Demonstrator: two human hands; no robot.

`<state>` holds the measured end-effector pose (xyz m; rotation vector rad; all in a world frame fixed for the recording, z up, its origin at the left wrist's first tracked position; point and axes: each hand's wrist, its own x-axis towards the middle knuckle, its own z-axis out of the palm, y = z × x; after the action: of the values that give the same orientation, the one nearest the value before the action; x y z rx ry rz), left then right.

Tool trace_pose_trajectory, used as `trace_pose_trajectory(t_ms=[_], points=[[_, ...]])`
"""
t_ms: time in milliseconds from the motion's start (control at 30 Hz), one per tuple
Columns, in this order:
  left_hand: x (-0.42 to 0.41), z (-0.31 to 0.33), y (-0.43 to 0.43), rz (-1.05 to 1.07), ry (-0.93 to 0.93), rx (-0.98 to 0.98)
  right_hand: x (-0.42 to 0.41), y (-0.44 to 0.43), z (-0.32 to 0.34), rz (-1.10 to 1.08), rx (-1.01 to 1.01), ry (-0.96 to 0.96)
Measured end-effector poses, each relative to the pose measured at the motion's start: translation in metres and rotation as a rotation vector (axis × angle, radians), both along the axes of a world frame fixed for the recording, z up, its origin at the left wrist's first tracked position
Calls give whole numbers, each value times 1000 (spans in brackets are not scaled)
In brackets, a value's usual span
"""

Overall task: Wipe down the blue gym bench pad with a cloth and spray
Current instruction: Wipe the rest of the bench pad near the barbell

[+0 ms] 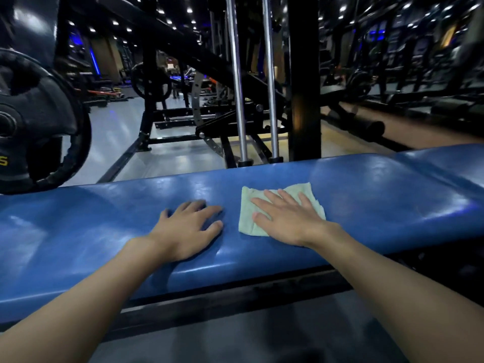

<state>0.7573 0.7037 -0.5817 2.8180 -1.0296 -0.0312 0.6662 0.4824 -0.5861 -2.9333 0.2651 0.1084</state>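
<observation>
A person's right hand [289, 221] presses flat, fingers straight, on a folded pale green cloth [277, 208] lying on the glossy blue padded vinyl gym bench pad [379, 200]. Just left of it, apart from the cloth, the left hand [188, 229] rests palm-down on the bare pad, fingers relaxed and holding nothing. Beyond the hands stand two chrome guide rods [237, 79]; far left hangs a black weight plate [36, 121].

Pale cloth [246, 217], seemingly folded, on blue pad [104, 224]

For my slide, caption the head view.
Right hand presses a green cloth on the blue bench pad; left hand rests beside it.
</observation>
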Motion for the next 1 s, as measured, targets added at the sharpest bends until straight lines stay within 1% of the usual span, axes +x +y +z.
trace_pose_trajectory(t_ms=[167,267,367,500,633,767,900,1000], points=[[-13,0,-62,-39,16,81,-25,-54,0,-112,-10,-4],[-20,1,-91,-113,18,46,-40,-89,-1,-178,-22,-8],[-32,2,-125,-211,28,72,-54,-120,-2,-240,-35,-12],[-52,2,-174,-281,25,80,-72,-157,-2,-323,-35,-3],[-70,1,-214,-336,36,45,-87,-197,-2,-421,-47,-12],[-78,-5,-231,-347,25,122,-106,-235,-5,-515,-52,-40],[-76,-7,-229,-340,10,119,-127,-267,-7,-658,-32,-80],[-76,-5,-230,-338,11,129,-146,-282,-10,-775,-9,-159]])
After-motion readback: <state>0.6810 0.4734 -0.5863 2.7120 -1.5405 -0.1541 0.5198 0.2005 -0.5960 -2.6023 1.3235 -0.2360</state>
